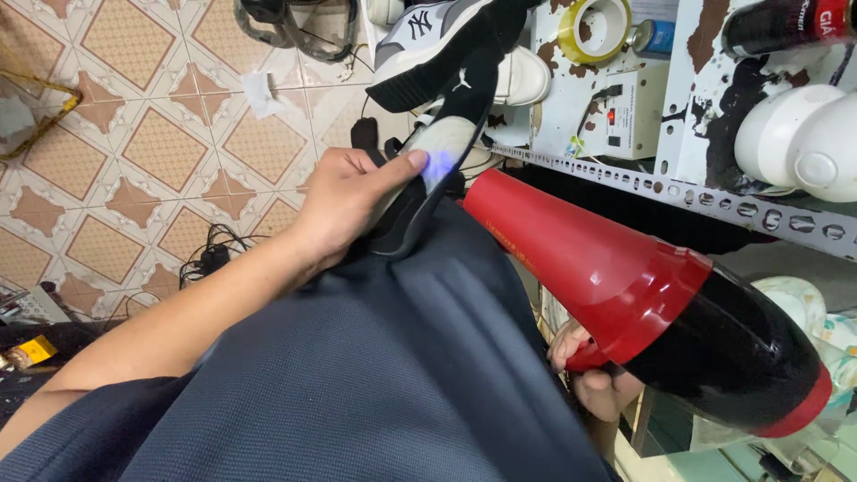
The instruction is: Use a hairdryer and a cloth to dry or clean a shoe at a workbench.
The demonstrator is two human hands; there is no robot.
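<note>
One view is all I have, the head camera looking down over my dark blue lap, so I read everything from it. My left hand [344, 201] is closed around a black shoe [428, 174], thumb laid along the pale insole edge and the fingers wrapped underneath, the forearm coming in from the lower left across my thigh with the wrist nearly straight. The shoe rests heel-down on my leg, toe pointing up toward the shelf, its opening turned to the right. My right hand [594, 370] grips the handle of a red and black hair dryer [643, 299]; only the knuckles show below the body, fingers curled shut, and the red nozzle sits just beside the shoe's lower side. To do this well, I judge I should keep the nozzle near but off the material, move the airflow along the insole edge instead of parking it on one spot, and keep my thumb clear of the warm stream. Other shoes [446, 45] and a tape roll [594, 27] sit on the metal shelf [678, 192] above, well apart
</note>
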